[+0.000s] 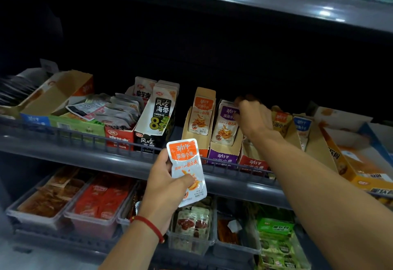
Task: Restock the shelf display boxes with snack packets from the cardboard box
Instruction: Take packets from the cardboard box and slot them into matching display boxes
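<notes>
My left hand (164,181) grips an orange-and-white snack packet (187,169) in front of the middle shelf rail, thumb across its face. Behind it stands an orange display box (198,120) with an orange packet upright inside. Beside that, a purple display box (223,142) holds purple packets (226,124). My right hand (254,117) reaches over the purple box, fingers curled on the top edge of the purple packets. A red display box (253,163) sits under my right wrist. The cardboard supply box is not in view.
A grey shelf rail (85,140) runs across the front. Left of the orange box stand a black kelp box (155,120), a red box (119,137) and a green box (76,125). Yellow and blue boxes (302,129) stand right. Clear bins (93,210) fill the shelf below.
</notes>
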Motion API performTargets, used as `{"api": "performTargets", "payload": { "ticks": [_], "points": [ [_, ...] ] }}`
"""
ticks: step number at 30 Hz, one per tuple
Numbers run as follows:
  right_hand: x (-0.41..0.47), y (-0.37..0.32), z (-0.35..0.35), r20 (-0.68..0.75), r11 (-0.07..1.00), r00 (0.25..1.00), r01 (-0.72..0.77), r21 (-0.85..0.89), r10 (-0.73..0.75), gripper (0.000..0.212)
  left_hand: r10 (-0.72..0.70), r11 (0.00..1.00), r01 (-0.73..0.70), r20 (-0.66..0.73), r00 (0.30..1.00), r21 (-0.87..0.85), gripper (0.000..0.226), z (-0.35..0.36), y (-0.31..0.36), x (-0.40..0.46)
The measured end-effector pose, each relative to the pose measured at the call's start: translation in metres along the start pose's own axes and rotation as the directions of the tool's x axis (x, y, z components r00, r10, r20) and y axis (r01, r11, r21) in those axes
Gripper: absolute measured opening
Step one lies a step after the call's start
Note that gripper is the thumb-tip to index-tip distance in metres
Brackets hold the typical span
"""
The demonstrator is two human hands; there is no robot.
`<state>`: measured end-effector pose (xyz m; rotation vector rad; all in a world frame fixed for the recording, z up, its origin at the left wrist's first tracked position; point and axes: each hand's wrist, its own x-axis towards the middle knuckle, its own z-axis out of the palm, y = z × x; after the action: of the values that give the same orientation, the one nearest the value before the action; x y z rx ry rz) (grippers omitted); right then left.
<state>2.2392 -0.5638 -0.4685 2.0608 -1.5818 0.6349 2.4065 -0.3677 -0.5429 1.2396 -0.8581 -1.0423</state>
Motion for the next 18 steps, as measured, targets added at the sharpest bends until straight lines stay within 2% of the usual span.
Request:
{"api": "performTargets", "payload": {
  "ticks": [4, 6, 8, 10, 12, 14, 16, 18],
  "points": [
    [-0.008, -0.002, -0.009, -0.07, 0.997, 0.997, 0.037, 0.063, -0.032, 0.032, 0.044, 0.999, -0.044, 0.025, 0.999, -0.012, 0.054, 0.001, 0.0, -0.004],
    [-0.021, -0.009, -0.022, -0.1, 0.957, 0.995, 0.058, 0.285, -0.031, 0.028, 0.065, 0.998, -0.064, 0.046, 0.997, -0.02, 0.05, 0.003, 0.0, -0.006],
    [-0.041, -0.018, -0.043, -0.005, 0.804, 0.999, 0.029, 0.595, -0.032, 0.02, 0.085, 0.996, -0.084, 0.07, 0.994, -0.016, 0.049, 0.007, -0.001, -0.007],
    [-0.065, -0.025, -0.061, 0.157, 0.664, 0.973, -0.004, 0.748, -0.171, 0.02, 0.109, 0.994, -0.109, 0.104, 0.989, -0.014, 0.049, 0.013, -0.003, -0.01],
    [-0.088, -0.024, -0.07, 0.301, 0.612, 0.902, -0.054, 0.789, -0.309, 0.03, 0.138, 0.99, -0.14, 0.118, 0.983, 0.004, 0.05, 0.02, -0.005, -0.014],
    [-0.102, -0.018, -0.071, 0.372, 0.621, 0.865, -0.093, 0.778, -0.338, 0.032, 0.154, 0.987, -0.159, 0.114, 0.981, 0.034, 0.05, 0.027, -0.007, -0.018],
    [-0.106, -0.011, -0.075, 0.39, 0.641, 0.864, -0.107, 0.76, -0.318, 0.022, 0.183, 0.979, -0.189, 0.083, 0.98, 0.069, 0.046, 0.031, -0.008, -0.019],
    [-0.097, -0.006, -0.083, 0.383, 0.634, 0.881, -0.131, 0.762, -0.278, 0.016, 0.27, 0.948, -0.269, 0.02, 0.963, 0.172, 0.038, 0.029, -0.008, -0.012]
  ]
}}
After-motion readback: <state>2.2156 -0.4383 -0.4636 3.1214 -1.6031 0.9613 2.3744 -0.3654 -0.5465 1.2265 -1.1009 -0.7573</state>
